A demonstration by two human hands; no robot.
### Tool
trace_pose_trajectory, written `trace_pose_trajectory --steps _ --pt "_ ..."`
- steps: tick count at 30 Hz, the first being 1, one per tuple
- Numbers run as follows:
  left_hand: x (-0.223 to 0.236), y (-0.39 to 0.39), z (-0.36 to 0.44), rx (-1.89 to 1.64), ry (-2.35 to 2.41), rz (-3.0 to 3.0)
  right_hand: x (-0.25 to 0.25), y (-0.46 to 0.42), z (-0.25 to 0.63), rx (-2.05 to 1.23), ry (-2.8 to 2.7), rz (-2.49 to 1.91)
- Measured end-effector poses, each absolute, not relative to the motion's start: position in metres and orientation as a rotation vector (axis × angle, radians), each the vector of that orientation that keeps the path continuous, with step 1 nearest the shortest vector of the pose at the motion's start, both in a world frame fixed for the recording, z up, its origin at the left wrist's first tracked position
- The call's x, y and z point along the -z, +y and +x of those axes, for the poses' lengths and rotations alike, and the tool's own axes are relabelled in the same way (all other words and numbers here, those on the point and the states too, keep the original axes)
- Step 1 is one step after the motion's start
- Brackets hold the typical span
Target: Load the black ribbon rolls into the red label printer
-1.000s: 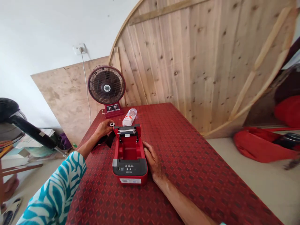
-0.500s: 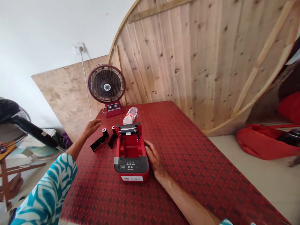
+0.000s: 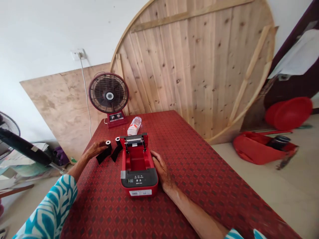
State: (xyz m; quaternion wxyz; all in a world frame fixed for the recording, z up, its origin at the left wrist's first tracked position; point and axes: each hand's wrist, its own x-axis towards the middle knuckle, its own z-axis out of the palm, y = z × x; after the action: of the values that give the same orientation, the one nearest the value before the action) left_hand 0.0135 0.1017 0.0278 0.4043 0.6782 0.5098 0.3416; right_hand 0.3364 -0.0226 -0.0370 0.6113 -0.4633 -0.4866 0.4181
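Note:
A small red printer (image 3: 138,166) with a grey button panel stands on the red patterned table (image 3: 199,179), its lid tipped open and the paper bay bare. My right hand (image 3: 160,169) lies flat along its right side, fingers stretched out. Two black ribbon rolls lie just left of the lid. My left hand (image 3: 95,148) curls its fingers round the left roll (image 3: 104,152). The right roll (image 3: 116,148) rests untouched against the printer.
A red desk fan (image 3: 109,96) stands at the table's far end, with a plastic water bottle (image 3: 134,125) lying beside it. A big round wooden board (image 3: 194,66) leans behind. Red basins (image 3: 286,114) sit on the floor at right. A dark standing fan (image 3: 15,142) is at left.
My left hand set a roll down beside the printer, drew away open, and has now come back to close on the left roll. My right hand stayed against the printer.

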Motion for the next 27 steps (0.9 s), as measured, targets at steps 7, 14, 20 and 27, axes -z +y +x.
trace_pose_trajectory --steps 7,14,20,27 --pt "-0.043 0.059 0.016 -1.051 1.252 1.446 0.033 -0.026 0.337 -1.007 -1.115 -1.054" --pt "-0.070 -0.017 0.042 -1.056 1.230 1.381 0.037 -0.025 0.339 -1.026 -1.104 -1.050" --pt "-0.076 -0.064 0.075 -1.009 1.133 1.523 0.041 -0.024 0.339 -1.004 -1.121 -1.076" --pt "-0.084 -0.085 0.092 -0.909 1.120 1.545 0.042 -0.025 0.339 -1.015 -1.099 -1.090"
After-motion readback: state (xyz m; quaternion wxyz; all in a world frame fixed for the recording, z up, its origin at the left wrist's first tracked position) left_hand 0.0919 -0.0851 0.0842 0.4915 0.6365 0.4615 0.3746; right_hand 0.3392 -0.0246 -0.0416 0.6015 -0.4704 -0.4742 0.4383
